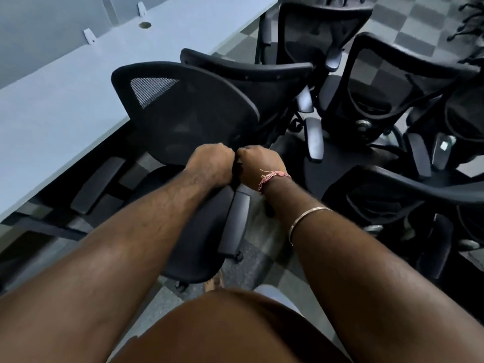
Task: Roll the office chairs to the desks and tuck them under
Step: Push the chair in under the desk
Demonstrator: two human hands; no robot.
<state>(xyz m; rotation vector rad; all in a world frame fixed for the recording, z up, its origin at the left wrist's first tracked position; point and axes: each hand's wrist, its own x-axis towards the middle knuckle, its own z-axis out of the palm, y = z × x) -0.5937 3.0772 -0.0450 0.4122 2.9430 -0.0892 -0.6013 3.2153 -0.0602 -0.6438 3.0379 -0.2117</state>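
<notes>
Left hand: my left hand (210,163) was curled tight over the lower edge of the mesh backrest (183,111), knuckles up, gripping it.
Right hand: my right hand (258,165) was closed in the same way right beside the left, the two fists touching; what exactly its fingers wrapped I could not tell, though it looked like the same edge of the back.
Chair in hand: the near chair (199,231) stood just beside the desk (65,100), its back leaning toward the desk edge and its seat below my forearms, not yet tucked under.
How to push well: I judged the chair needed turning so its seat faced the desk, then a low, even shove from both hands so the castors rolled instead of the back tipping.
Armrests: one armrest (235,221) sat under my right wrist, another armrest (98,184) lay close under the desk edge; I reckoned they had to clear the underside of the top.
In the way: a second chair (251,74) was pressed close behind the first, and a cluster of chairs (392,100) crowded the right, bases tangled near each other.
Risk: castors catching on a neighbour's base seemed the likeliest snag.
Floor: checkered carpet tiles (408,27) ran beyond the chairs.
</notes>
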